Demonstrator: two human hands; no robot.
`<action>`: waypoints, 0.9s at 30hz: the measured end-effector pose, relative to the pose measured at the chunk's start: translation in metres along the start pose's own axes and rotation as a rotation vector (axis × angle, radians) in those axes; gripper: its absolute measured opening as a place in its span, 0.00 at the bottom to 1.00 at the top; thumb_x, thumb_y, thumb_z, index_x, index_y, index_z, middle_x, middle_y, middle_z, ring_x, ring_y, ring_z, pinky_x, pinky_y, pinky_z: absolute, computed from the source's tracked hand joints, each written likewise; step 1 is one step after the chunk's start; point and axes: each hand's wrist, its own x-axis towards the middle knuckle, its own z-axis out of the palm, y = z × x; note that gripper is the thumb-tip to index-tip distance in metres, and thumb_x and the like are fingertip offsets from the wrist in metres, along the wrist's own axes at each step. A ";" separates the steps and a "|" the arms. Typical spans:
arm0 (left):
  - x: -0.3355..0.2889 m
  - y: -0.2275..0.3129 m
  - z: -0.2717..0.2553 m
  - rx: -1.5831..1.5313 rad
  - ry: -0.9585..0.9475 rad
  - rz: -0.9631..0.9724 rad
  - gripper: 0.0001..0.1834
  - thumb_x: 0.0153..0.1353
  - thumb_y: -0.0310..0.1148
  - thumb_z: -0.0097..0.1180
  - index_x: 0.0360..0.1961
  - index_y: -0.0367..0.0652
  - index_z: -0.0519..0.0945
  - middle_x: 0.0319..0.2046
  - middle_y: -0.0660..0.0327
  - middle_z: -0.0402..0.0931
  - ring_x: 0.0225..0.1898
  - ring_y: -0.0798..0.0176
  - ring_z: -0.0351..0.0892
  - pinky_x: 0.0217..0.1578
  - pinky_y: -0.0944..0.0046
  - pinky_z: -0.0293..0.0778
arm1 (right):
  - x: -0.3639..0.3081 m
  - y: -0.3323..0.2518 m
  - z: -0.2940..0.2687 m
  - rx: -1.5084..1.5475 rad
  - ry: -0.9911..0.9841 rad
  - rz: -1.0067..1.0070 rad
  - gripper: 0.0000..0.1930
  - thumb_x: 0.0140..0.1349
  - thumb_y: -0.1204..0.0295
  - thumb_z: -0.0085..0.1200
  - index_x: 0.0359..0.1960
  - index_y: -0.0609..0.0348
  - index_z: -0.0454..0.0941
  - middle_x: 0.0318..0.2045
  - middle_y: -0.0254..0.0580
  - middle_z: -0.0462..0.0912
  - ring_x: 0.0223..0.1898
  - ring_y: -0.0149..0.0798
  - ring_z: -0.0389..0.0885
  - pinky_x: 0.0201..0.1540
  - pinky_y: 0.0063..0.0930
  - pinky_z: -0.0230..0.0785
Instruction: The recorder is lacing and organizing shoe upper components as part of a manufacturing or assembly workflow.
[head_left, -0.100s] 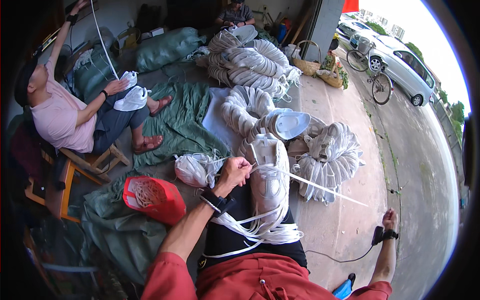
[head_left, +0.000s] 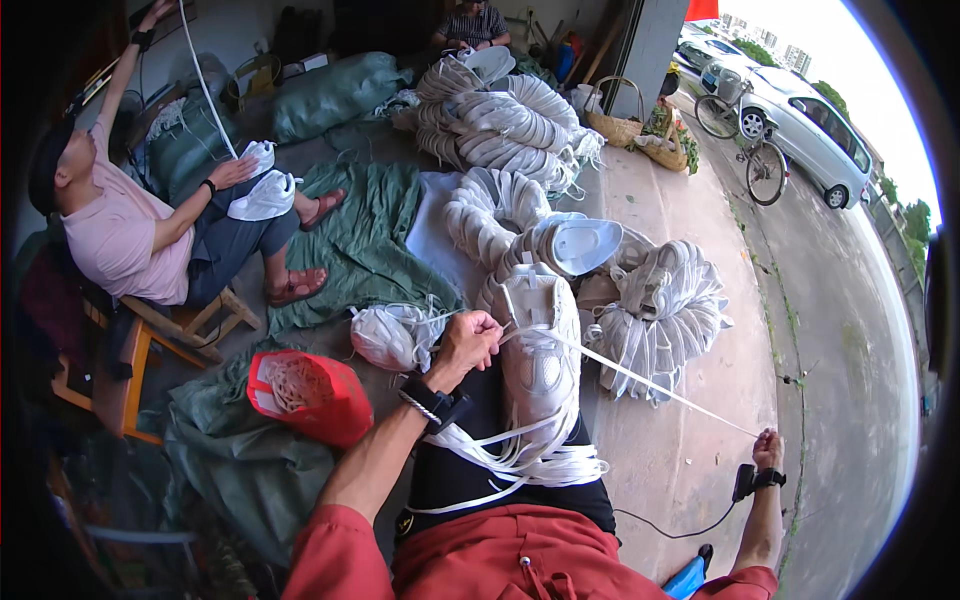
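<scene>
A white shoe upper lies over my lap, toe toward me, with white lace threaded across its throat. My left hand is closed in a pinch on the lace at the shoe's left edge. Out to the right, my right hand is closed on the far part of the same shoelace, which runs taut from the shoe. A bundle of loose white laces is draped over my thighs below the shoe.
A red bag of laces stands at left, near a wrapped white shoe bundle. Rings of stacked shoe uppers lie ahead. A co-worker sits at left, pulling a lace; another person sits far back. Baskets stand by the doorway.
My right hand has shifted slightly inward and down, and the lace now visibly reaches it. My left hand and the shoe have stayed almost in place.
</scene>
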 end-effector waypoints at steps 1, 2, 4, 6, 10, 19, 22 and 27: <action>0.002 -0.003 0.002 -0.018 -0.007 0.008 0.07 0.56 0.29 0.51 0.25 0.37 0.74 0.16 0.62 0.72 0.12 0.73 0.68 0.10 0.76 0.63 | -0.017 0.016 0.001 0.021 0.046 -0.003 0.04 0.60 0.68 0.49 0.29 0.52 0.71 0.24 0.31 0.75 0.22 0.24 0.72 0.18 0.13 0.65; 0.002 -0.003 0.003 -0.020 -0.015 0.008 0.07 0.56 0.29 0.51 0.25 0.37 0.74 0.16 0.62 0.72 0.12 0.73 0.68 0.10 0.76 0.63 | -0.026 0.026 0.000 0.041 0.089 -0.007 0.04 0.60 0.69 0.49 0.28 0.51 0.70 0.23 0.30 0.75 0.22 0.24 0.73 0.18 0.13 0.65; 0.001 -0.002 0.003 0.020 -0.021 0.025 0.07 0.56 0.29 0.50 0.25 0.37 0.73 0.16 0.62 0.72 0.12 0.74 0.68 0.09 0.76 0.62 | -0.038 0.046 0.010 -0.014 0.121 0.049 0.04 0.60 0.69 0.50 0.27 0.50 0.70 0.22 0.28 0.74 0.21 0.24 0.72 0.16 0.12 0.63; 0.005 -0.002 0.006 0.022 -0.043 0.026 0.07 0.56 0.29 0.50 0.25 0.37 0.73 0.16 0.62 0.72 0.12 0.74 0.68 0.09 0.76 0.62 | -0.041 0.058 0.017 0.019 0.114 0.127 0.05 0.59 0.68 0.51 0.26 0.50 0.70 0.21 0.27 0.74 0.21 0.23 0.72 0.16 0.11 0.63; 0.002 -0.001 -0.001 0.051 -0.024 -0.005 0.07 0.56 0.29 0.50 0.24 0.37 0.73 0.16 0.62 0.72 0.11 0.74 0.68 0.09 0.76 0.62 | -0.070 0.103 0.121 -0.238 0.144 0.123 0.04 0.56 0.73 0.52 0.26 0.57 0.70 0.22 0.35 0.72 0.22 0.24 0.72 0.16 0.09 0.61; 0.015 0.012 0.029 0.799 0.224 0.433 0.06 0.51 0.29 0.50 0.23 0.37 0.72 0.17 0.52 0.73 0.21 0.51 0.74 0.21 0.53 0.68 | -0.166 0.175 0.357 -0.550 -0.604 0.017 0.06 0.56 0.72 0.53 0.32 0.61 0.75 0.23 0.35 0.76 0.23 0.24 0.72 0.25 0.15 0.63; 0.005 0.032 0.038 1.005 0.222 0.459 0.06 0.52 0.29 0.47 0.23 0.37 0.71 0.22 0.45 0.74 0.27 0.39 0.74 0.28 0.44 0.68 | -0.186 0.206 0.415 -0.518 -0.818 -0.001 0.07 0.58 0.70 0.54 0.30 0.62 0.76 0.22 0.33 0.77 0.23 0.24 0.73 0.25 0.15 0.64; 0.007 0.028 0.032 0.920 0.199 0.419 0.06 0.52 0.29 0.48 0.23 0.38 0.72 0.21 0.47 0.74 0.27 0.40 0.74 0.27 0.46 0.68 | -0.203 0.224 0.453 -0.478 -0.877 -0.012 0.04 0.58 0.75 0.53 0.31 0.63 0.76 0.22 0.32 0.77 0.23 0.22 0.71 0.27 0.15 0.64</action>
